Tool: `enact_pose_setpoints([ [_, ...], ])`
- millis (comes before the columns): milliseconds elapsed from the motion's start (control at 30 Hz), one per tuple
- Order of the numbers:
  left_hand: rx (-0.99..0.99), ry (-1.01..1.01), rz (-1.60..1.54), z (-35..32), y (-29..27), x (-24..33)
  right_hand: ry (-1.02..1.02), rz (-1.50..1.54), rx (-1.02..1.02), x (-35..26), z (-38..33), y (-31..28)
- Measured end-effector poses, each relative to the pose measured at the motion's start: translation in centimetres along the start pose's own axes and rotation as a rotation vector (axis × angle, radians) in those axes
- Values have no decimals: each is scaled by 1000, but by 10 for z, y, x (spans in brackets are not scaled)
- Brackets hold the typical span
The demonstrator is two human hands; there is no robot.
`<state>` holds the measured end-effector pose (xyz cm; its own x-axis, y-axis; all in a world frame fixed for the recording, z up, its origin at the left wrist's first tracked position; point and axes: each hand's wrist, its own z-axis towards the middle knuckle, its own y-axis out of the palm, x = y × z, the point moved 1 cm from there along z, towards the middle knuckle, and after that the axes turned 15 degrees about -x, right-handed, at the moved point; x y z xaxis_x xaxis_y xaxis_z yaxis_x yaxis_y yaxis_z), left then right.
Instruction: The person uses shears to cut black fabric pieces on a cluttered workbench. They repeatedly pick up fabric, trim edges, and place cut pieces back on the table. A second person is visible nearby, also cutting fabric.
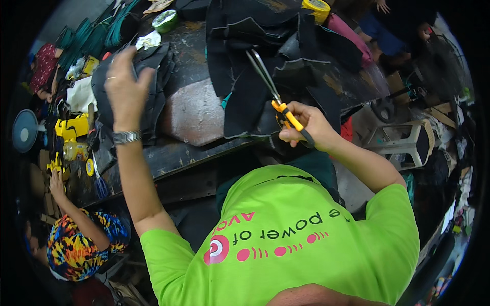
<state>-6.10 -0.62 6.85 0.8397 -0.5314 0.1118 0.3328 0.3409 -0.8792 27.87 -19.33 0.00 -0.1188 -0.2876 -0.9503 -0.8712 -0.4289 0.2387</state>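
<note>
A pair of scissors (287, 115) with orange and black handles is gripped in my right hand (306, 125). Their long metal blades point up and left, slightly apart, over a pile of black fabric pieces (245, 97) on the dark worktable (196, 112). My left hand (125, 84), with a ring and a metal wristwatch, is above another stack of cut black pieces (153, 76) at the left. Its thumb stands away from the fingers, and nothing shows in it; motion blurs it a little.
A roll of green tape (165, 21) and a yellow roll (316, 9) lie toward the far edge. Yellow containers and tools crowd the left end, beside a person in a multicoloured shirt (84, 239). At right stands a pale plastic stool (403, 145).
</note>
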Motion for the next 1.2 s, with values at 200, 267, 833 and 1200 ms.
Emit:
enact_pose_setpoints([
  [200,-435,417,-504,-42,84,128,-158,-244,183,12,4,-40],
  [267,-441,478,-539,-43,100,138,-223,-406,198,5,12,-68],
  [833,-101,-1068,-2512,-147,79,161,-210,-195,344,10,16,-55],
  [1200,-565,-190,-2463,-83,34,184,-145,-64,257,12,49,-38],
])
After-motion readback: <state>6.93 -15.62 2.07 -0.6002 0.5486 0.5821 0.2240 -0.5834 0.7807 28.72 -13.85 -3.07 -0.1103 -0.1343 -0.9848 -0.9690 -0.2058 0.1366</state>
